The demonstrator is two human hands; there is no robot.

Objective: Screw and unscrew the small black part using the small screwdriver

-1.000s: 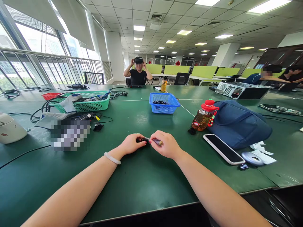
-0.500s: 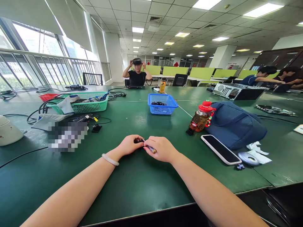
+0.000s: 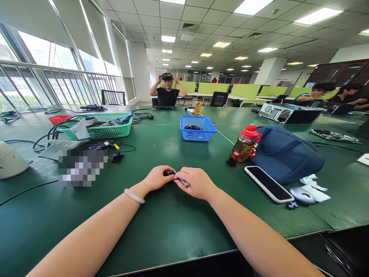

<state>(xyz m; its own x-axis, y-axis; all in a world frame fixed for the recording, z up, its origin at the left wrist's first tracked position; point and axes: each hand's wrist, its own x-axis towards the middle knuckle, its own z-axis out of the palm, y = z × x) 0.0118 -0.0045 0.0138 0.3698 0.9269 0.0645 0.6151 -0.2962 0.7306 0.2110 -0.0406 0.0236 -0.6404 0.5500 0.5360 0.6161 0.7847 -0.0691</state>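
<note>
Slanting from near right to far left, slim tool [image 3: 183, 181] is pinched by right hand [image 3: 198, 183] | small dark part [image 3: 172, 172] is grasped by left hand [image 3: 157, 177], at tool's far end, between the hands

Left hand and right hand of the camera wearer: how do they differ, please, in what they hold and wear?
The left hand holds a small dark piece; the right hand holds a slim, pen-like tool. The left hand has a pale bangle at its wrist; the right hand has none. Both are ungloved and close together at the green table.
</note>
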